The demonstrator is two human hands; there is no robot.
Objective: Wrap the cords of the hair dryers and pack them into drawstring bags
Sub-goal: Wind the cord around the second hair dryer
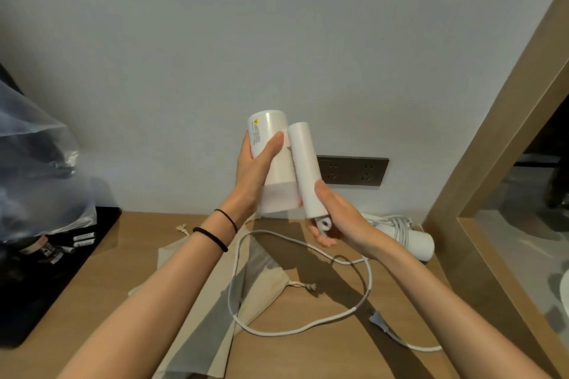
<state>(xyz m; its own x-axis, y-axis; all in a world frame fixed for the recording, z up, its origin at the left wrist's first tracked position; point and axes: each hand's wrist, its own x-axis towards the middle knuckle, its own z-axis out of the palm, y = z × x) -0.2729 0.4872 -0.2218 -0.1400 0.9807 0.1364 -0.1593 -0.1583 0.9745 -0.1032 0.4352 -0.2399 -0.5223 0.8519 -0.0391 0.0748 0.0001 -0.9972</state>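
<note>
Centre of frame: the person is holding the hair dryer (278,169) upright above the table (338,360). Left hand (255,169) is wrapping the barrel, thumb laid across its front. Right hand (335,215) is curling round the handle's lower end. Cord (308,326) is trailing from the handle in a loose loop over the drawstring bags (197,271), lower centre — plug (380,320) lying lower right. Judgement: shell rigid and glossy, probably slippery — the handle is offering the surest hold. The cord is looking limp, best gathered near its root.

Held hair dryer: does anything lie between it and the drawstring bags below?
Only its own unwrapped cord, looped across the drawstring bags on the table. The left hand and right hand hold the hair dryer above them.
</note>
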